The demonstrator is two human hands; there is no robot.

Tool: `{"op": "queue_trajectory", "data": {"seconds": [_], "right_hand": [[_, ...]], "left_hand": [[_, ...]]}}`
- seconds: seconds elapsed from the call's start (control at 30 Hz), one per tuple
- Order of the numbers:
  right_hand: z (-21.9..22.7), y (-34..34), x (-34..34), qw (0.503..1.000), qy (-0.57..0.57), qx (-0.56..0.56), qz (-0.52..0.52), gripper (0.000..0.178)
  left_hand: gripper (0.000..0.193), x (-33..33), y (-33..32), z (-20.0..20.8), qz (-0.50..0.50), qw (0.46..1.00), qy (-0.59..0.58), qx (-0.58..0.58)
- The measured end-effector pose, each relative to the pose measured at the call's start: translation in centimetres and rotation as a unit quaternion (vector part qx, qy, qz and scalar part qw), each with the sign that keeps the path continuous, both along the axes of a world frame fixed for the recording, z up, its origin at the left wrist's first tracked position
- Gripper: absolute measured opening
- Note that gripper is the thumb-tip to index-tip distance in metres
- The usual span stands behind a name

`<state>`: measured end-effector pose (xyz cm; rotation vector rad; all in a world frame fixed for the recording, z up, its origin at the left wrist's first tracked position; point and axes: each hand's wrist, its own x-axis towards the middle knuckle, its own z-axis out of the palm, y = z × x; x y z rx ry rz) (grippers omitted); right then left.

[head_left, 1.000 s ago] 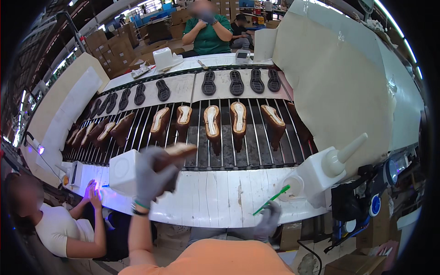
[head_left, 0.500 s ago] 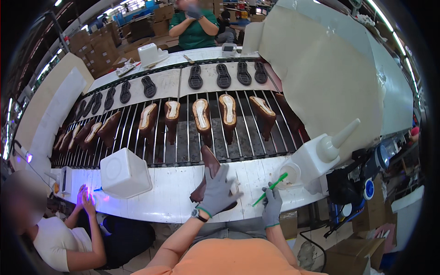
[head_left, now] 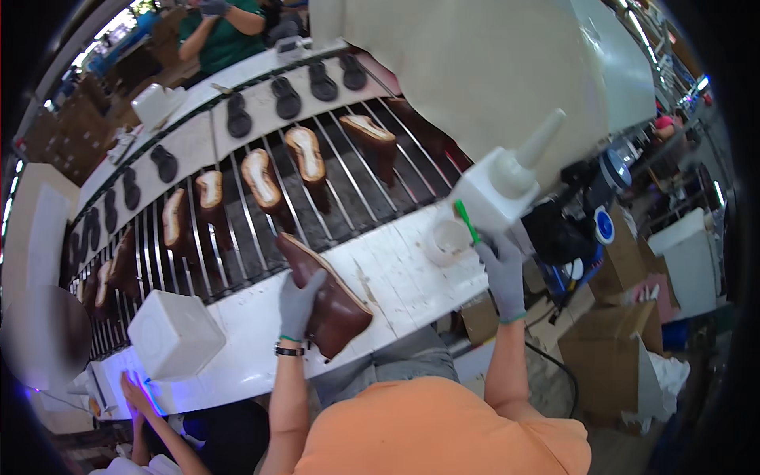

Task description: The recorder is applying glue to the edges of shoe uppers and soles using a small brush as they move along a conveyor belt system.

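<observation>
My left hand [head_left: 298, 306] is closed around the side of a dark brown leather boot upper [head_left: 338, 318], tilted on its side over the white worktop. The boot's pale sole edge faces up and to the right. In my right hand [head_left: 504, 279] is a slim green brush [head_left: 466, 221], its upper end at the far side of a round white cup [head_left: 451, 237]. Whether the brush touches the cup, I cannot tell. Right beside the cup stands a white squeeze bottle [head_left: 499, 186] with a long nozzle.
Beyond the worktop edge [head_left: 404, 273] runs a rack of metal rods [head_left: 348, 170] bearing several brown boots, soles up. Black outsoles [head_left: 286, 98] lie on a pale strip behind it. A white container [head_left: 174, 332] stands at left, near another person's hands [head_left: 136, 393]. Cardboard boxes [head_left: 609, 364] sit at right.
My left hand has turned the boot upper and now grips its side instead of lying over it. My right hand has moved up with the brush to the cup. The view has swung rightward.
</observation>
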<state>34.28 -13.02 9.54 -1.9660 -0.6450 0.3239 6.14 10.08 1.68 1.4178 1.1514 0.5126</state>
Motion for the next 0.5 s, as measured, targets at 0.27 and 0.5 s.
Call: {"op": "queue_trajectory", "data": {"seconds": [0.27, 0.5], "right_hand": [[-0.9, -0.6, 1.1, 0.964, -0.219, -0.149, 0.001, 0.020], [-3.0, 0.9, 1.2, 0.903, -0.288, -0.317, 0.021, 0.015]], "left_hand": [[0.061, -1.7, -5.9, 1.6, 0.193, 0.954, -0.085, 0.211], [0.067, -1.1, -8.8, -4.4, 0.065, 0.926, 0.064, 0.366]]}}
